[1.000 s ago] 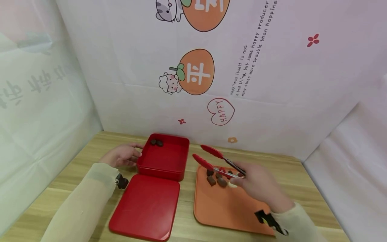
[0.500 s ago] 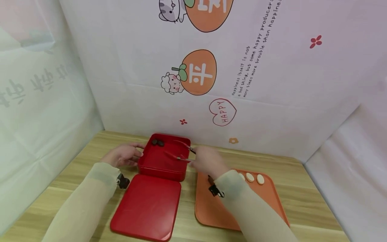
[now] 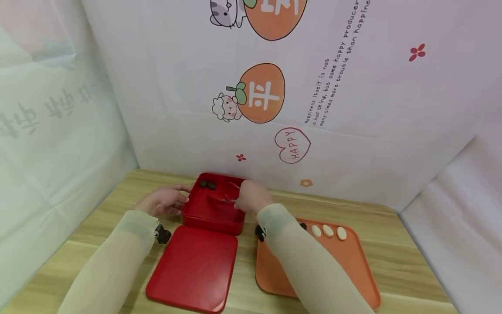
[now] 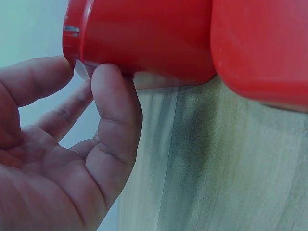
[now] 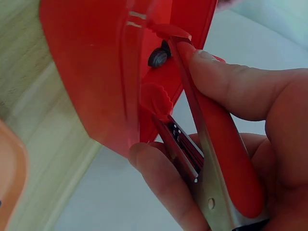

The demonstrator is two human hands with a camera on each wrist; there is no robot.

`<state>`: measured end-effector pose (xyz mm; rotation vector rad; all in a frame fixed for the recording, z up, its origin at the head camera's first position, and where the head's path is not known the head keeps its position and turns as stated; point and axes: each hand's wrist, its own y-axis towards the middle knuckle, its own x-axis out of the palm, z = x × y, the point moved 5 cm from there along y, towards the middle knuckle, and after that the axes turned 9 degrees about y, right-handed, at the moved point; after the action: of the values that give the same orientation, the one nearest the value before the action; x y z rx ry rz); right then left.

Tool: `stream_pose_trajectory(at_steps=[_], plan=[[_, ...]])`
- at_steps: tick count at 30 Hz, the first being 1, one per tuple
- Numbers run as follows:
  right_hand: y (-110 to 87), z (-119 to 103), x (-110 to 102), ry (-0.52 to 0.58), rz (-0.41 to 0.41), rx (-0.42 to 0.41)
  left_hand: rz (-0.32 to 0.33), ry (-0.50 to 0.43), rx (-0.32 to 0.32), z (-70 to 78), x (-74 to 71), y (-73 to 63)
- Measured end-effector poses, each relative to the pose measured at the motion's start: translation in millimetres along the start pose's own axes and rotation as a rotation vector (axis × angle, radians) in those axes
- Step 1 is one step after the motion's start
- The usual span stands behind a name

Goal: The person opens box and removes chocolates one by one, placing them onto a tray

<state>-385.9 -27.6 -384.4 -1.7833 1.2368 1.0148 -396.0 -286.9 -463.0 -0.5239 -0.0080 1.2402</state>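
Note:
My left hand (image 3: 166,201) holds the left side of a square red box (image 3: 192,218), with fingertips at its rim and wall (image 4: 144,38). In my right hand (image 3: 254,197) is a pair of tongs (image 5: 211,134) with red scalloped tips, gripped along the arms. Those tips reach down inside the box, spread apart, with nothing seen clamped between them. Two dark chocolates (image 3: 207,185) lie in the box's far left corner, and dark pieces (image 5: 159,57) also show past the tongs in the right wrist view.
A flat red lid (image 3: 194,268) lies in front of the box. To the right is an orange tray (image 3: 358,279), bearing several white oval pieces (image 3: 327,230) and a dark piece (image 3: 303,226); my right forearm covers part of it. A printed cloth wall (image 3: 353,165) stands behind.
My right hand has carried the tongs from over the tray leftward and down into the box. The left hand stays at the box's side.

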Motion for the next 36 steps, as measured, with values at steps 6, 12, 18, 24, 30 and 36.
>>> stream_pose_trajectory(at_steps=[6, 12, 18, 24, 30, 36], plan=[[8.7, -10.5, -3.2, -0.021, -0.018, -0.003, 0.013, 0.006, 0.001, 3.6, -0.6, -0.6], [12.3, -12.0, 1.4, 0.018, -0.037, 0.03, 0.014, 0.011, -0.006, 2.9, -1.1, -0.5], [16.6, -14.7, 4.6, -0.002, -0.039, 0.022, 0.021, 0.011, -0.011, 0.9, -1.6, 0.0], [21.1, -17.2, 10.7, -0.052, -0.036, 0.001, 0.024, 0.008, -0.007, 3.1, -1.2, -2.2], [22.7, -15.0, 19.2, -0.007, -0.035, 0.033, 0.028, 0.024, -0.006, 6.0, -0.2, -4.4], [20.9, -14.4, 18.1, -0.063, -0.009, -0.019, 0.018, 0.028, 0.001, 6.3, 1.6, -3.0]])
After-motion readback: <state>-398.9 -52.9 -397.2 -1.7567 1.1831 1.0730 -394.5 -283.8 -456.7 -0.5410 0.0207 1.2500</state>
